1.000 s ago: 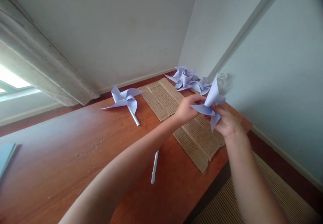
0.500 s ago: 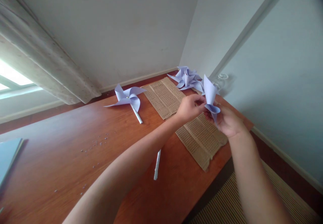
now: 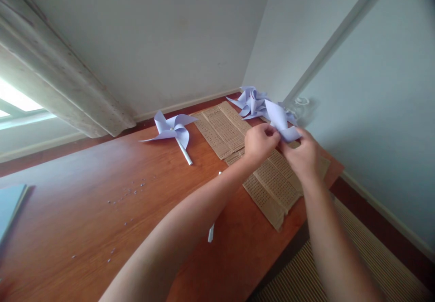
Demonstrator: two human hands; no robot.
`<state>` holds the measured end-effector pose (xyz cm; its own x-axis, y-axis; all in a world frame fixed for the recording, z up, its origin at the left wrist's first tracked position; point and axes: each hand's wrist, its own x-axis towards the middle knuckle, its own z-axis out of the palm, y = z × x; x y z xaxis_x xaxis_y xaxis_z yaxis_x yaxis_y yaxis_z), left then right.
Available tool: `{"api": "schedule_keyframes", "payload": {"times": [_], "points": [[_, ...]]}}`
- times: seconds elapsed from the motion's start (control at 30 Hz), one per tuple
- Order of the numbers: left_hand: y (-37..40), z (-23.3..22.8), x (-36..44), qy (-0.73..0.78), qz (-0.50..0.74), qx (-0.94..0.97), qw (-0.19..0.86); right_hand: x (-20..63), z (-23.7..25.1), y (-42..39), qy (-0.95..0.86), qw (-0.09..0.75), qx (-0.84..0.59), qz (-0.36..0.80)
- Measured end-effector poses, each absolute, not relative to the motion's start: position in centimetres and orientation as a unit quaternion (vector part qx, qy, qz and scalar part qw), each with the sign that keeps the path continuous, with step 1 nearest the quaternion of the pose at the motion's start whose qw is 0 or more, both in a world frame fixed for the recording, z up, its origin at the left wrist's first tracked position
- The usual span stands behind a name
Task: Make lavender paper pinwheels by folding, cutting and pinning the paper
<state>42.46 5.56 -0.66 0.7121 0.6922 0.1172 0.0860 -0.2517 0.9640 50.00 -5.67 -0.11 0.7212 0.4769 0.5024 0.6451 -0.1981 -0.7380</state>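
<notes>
Between my two hands, above the perforated cardboard, is a lilac paper pinwheel (image 3: 279, 119) with curled blades. My left hand (image 3: 261, 142) pinches it at its lower left side, fingertips bent in. My right hand (image 3: 303, 153) grips it from the right, thumb and fingers at a curled blade. Underneath lies a sheet of brown cardboard (image 3: 268, 197) covered in small holes. A white paper stick (image 3: 211, 233) lies on the table, partly hidden behind my left forearm.
A finished pinwheel on a stick (image 3: 172, 132) lies left of a second cardboard piece (image 3: 220, 129). Several lilac pinwheels (image 3: 250, 102) are heaped at the far corner. Paper scraps (image 3: 134, 191) dot the wooden table (image 3: 84, 211). A pale blue flat item (image 3: 12, 207) sits at the left edge.
The held pinwheel has been turned and tilted to the left. My right hand has rotated and moved its fingers up over the blade, while my left hand has shifted slightly right.
</notes>
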Motion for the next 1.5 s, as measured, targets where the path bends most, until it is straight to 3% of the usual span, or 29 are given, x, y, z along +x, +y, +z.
{"api": "schedule_keyframes", "payload": {"times": [0.3,0.7,0.97,1.17,1.5], "points": [[5.7,-1.9,43.3,0.266,0.261,0.735,0.566,51.2,-0.7,-5.6,-0.433,0.348,-0.812,-0.180],[7.1,-2.3,46.5,0.227,0.243,0.782,0.527,55.0,-0.6,-4.3,-0.465,0.290,-0.801,-0.240],[11.7,-4.1,47.7,0.183,0.190,0.903,0.338,58.4,-0.2,-3.3,-0.426,0.217,-0.834,-0.274],[12.1,-3.6,48.7,0.089,0.162,0.963,0.196,59.1,0.9,-4.0,-0.403,0.227,-0.827,-0.320],[12.0,-4.1,50.7,0.017,0.161,0.982,0.092,59.5,0.5,-5.4,-0.406,0.246,-0.810,-0.346]]}}
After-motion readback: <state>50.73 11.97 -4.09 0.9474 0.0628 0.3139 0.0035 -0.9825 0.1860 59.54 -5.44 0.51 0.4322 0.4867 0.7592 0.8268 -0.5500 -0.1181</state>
